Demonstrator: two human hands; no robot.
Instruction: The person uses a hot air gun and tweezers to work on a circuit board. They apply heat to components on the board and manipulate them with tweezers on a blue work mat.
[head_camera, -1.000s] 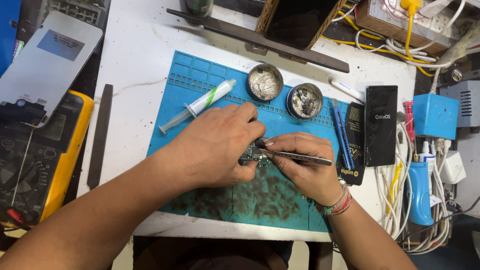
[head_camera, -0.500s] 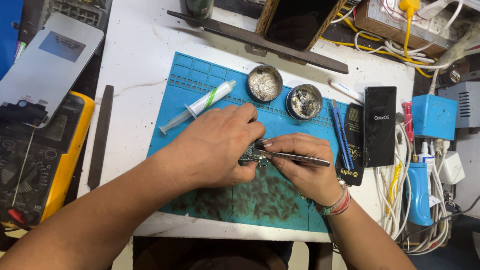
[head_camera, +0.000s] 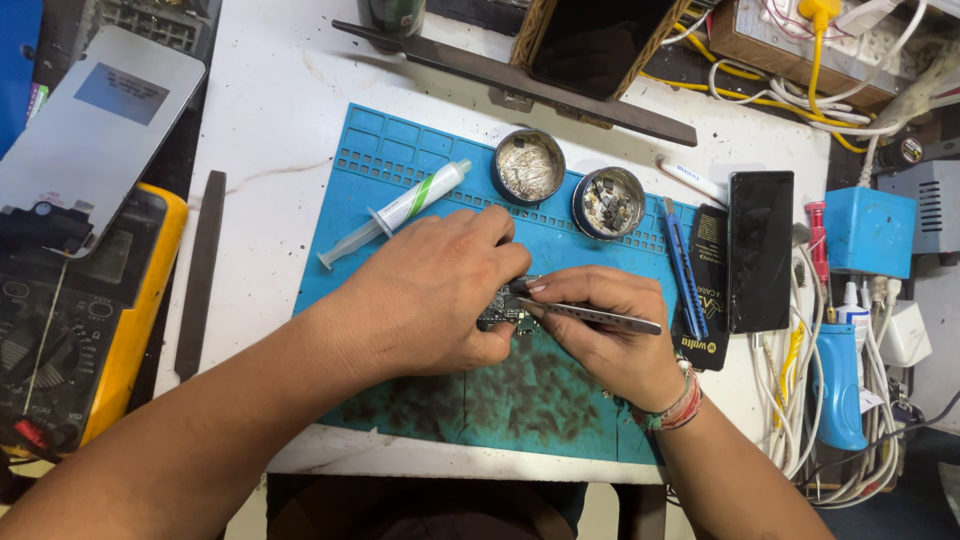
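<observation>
A small dark circuit board lies on the blue work mat, mostly hidden between my hands. My left hand covers its left side and pins it with thumb and fingers. Pinched in my right hand is a pair of metal tweezers, tips at the board's right edge, handle pointing right. A syringe with a green stripe lies just behind my left hand.
Two round metal tins sit at the mat's far edge. A black phone, blue tools and white cables lie right. A yellow multimeter and grey screen panel lie left.
Both hands stay on the board; the tweezers have shifted only slightly at its right edge.
</observation>
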